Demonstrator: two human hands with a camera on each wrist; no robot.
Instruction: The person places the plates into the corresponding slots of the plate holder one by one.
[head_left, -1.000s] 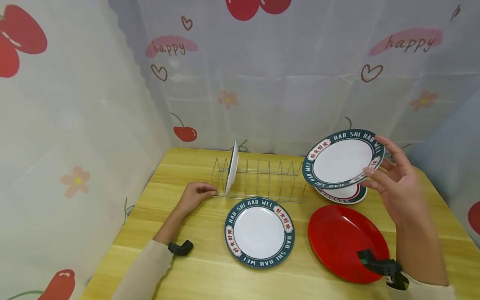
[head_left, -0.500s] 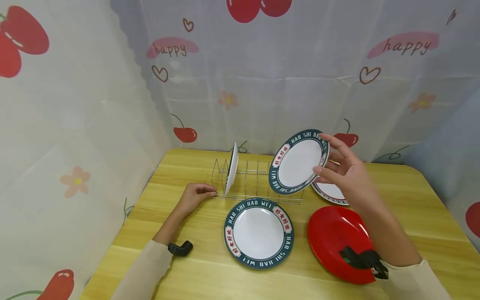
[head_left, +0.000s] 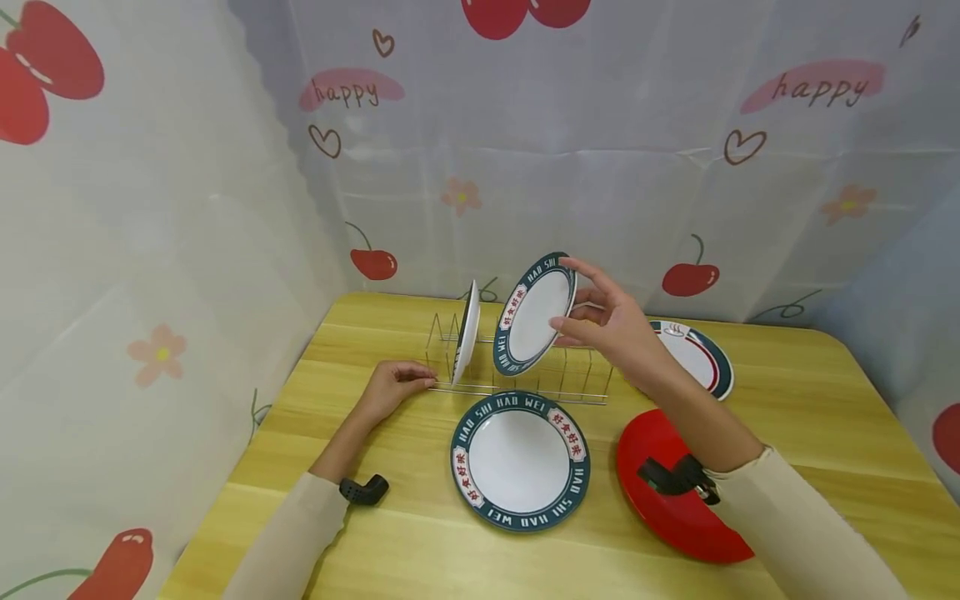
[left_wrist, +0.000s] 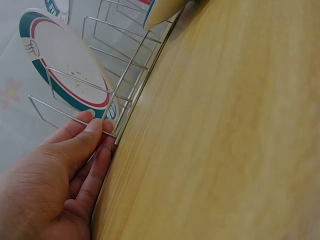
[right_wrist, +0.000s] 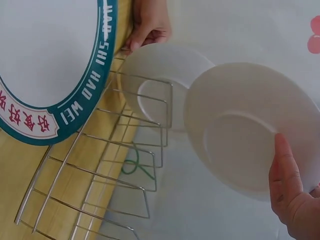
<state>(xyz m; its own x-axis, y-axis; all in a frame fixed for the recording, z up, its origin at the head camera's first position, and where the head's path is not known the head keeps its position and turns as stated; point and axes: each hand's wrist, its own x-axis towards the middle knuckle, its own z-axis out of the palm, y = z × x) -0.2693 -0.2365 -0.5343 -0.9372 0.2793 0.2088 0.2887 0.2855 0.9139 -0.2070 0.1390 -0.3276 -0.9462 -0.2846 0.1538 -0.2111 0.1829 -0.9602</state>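
The right arm reaches inward across the table (head_left: 405, 533), and the right hand (head_left: 611, 325) pinches the rim of a tilted plate (head_left: 536, 312), thumb on its face, index finger at the upper edge. That plate is raised over the wire rack (head_left: 570, 397), just right of a standing plate (head_left: 467, 333). The left arm lies along the table; the left hand (head_left: 390, 392) pinches the rack's left end, thumb against bunched fingers.

The rack is thin shiny metal bent into upright loops; the tabletop is yellowish wood grain. The tilted plate is round, white inside a dark green lettered band, with a plain white underside. A matching front plate (head_left: 519, 460) lies flat before the rack, beside a glossy red plate (head_left: 678, 525).

The right forearm and wrist camera (head_left: 675, 477) cover part of the red plate, and the right arm partly hides a back plate (head_left: 693, 358). Both sleeves run out of view.
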